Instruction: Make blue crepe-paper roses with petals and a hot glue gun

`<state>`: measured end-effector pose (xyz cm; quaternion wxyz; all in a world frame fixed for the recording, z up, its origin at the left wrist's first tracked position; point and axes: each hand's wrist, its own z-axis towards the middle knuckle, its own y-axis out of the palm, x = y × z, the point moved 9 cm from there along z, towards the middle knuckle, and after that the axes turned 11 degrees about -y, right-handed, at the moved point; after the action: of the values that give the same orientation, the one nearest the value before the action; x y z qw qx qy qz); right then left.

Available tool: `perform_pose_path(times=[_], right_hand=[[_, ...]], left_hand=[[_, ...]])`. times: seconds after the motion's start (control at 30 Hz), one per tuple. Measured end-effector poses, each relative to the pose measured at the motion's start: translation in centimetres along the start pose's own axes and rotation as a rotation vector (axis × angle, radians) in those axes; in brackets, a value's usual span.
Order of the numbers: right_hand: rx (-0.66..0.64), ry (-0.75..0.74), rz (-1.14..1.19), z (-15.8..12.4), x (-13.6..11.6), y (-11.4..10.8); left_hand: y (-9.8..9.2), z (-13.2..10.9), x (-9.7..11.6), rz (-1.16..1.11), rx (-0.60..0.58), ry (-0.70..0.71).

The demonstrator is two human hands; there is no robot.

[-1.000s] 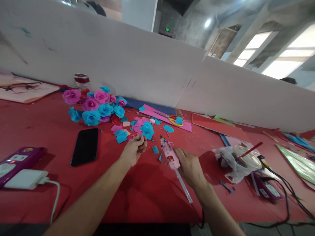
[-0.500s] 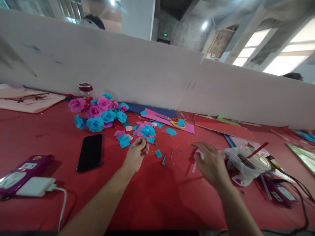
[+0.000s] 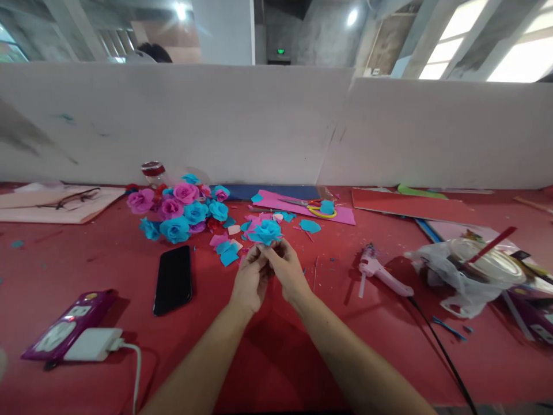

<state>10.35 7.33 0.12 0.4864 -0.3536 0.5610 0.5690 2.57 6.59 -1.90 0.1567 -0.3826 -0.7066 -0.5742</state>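
My left hand and my right hand meet over the red table, fingers pinched together on a small paper piece I cannot make out. Just beyond the fingertips lies a blue paper rose among blue and pink paper scraps. A pink glue gun lies on the table to the right of my right hand, with nothing holding it.
A heap of pink and blue paper roses sits at the back left by a small jar. A black phone, a purple power strip with a white charger, scissors on pink paper, and a bagged drink cup surround the hands.
My right hand carried the glue gun to the right, laid it on the table, then came back to join my left hand. The camera tilted level.
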Motion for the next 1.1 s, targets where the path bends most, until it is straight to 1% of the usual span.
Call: perform_pose_path(times=[0.27,0.63,0.8,0.97,1.1], right_hand=[[0.007,0.004,0.034,-0.1,-0.3,-0.2],[-0.002,-0.039,0.037,-0.1,-0.9,-0.2],[-0.012,-0.038,0.050,-0.1,-0.8,-0.3],[-0.002,-0.041,0.065,-0.1,-1.1,-0.5],[0.009,-0.027,0.059,-0.4,-1.5,-0.6]], left_hand=[[0.1,-0.1,-0.2,0.005,-0.013,-0.011],[0.5,-0.4,0.0,0.037,0.011,-0.017],[0.8,-0.5,-0.1,0.013,-0.022,-0.048],[0.4,-0.4,-0.5,-0.040,-0.015,-0.084],[0.3,-0.2,-0.6,-0.039,-0.031,-0.081]])
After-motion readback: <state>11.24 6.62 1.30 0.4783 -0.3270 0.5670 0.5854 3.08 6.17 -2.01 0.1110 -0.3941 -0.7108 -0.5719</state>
